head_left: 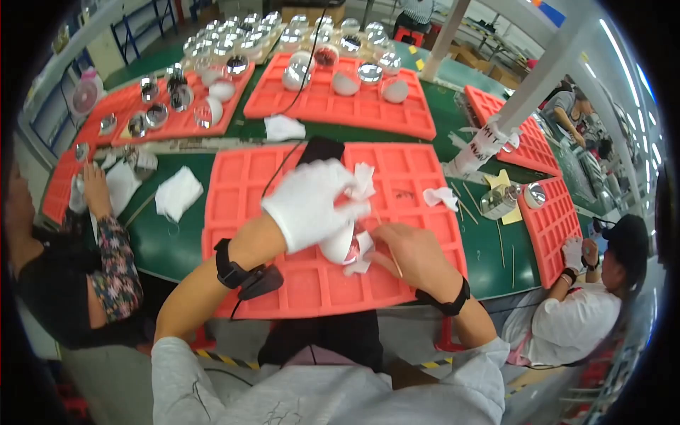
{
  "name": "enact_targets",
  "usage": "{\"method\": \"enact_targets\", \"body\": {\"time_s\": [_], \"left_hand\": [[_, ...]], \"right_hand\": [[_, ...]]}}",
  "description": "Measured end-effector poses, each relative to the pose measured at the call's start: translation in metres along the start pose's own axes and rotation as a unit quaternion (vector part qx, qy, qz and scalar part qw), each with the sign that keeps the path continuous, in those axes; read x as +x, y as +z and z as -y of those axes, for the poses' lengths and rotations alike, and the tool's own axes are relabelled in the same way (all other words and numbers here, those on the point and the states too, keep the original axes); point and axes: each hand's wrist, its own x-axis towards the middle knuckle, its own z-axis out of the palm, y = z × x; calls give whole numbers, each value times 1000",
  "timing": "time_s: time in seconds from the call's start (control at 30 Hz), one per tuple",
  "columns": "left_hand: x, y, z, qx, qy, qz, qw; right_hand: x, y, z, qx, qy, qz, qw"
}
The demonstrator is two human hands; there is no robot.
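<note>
My left hand, in a white glove, curls over the top of a white dome-shaped piece; its fingertips partly hide the contact. Reddish colour shows at the dome's right side, beside a crumpled white tissue. My bare right hand is closed just right of the dome, with a thin wooden stick pinched in its fingers. Below both hands lies a red compartment tray. Another crumpled white tissue lies just beyond my left fingertips.
A black object sits at the tray's far edge, with a cable beside it. Beyond, a second red tray carries silvery and white domes. Thin sticks and a glass jar are right. Co-workers sit either side.
</note>
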Motion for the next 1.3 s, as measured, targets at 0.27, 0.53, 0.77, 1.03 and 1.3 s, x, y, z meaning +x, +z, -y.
{"method": "enact_targets", "body": {"time_s": [0.27, 0.53, 0.77, 1.03, 1.3], "left_hand": [[-7, 33, 4, -34, 214, 59, 974], [8, 52, 42, -225, 243, 93, 939], [1, 60, 48, -315, 192, 116, 922], [2, 66, 46, -293, 194, 105, 930], [8, 61, 43, -273, 178, 141, 935]], "right_hand": [[18, -45, -25, -86, 68, 93, 990], [66, -31, -20, 503, 99, -88, 854], [41, 10, -37, 672, 2, -19, 740], [40, 13, -18, 488, -1, -64, 871], [40, 20, -15, 484, 20, -30, 875]]}}
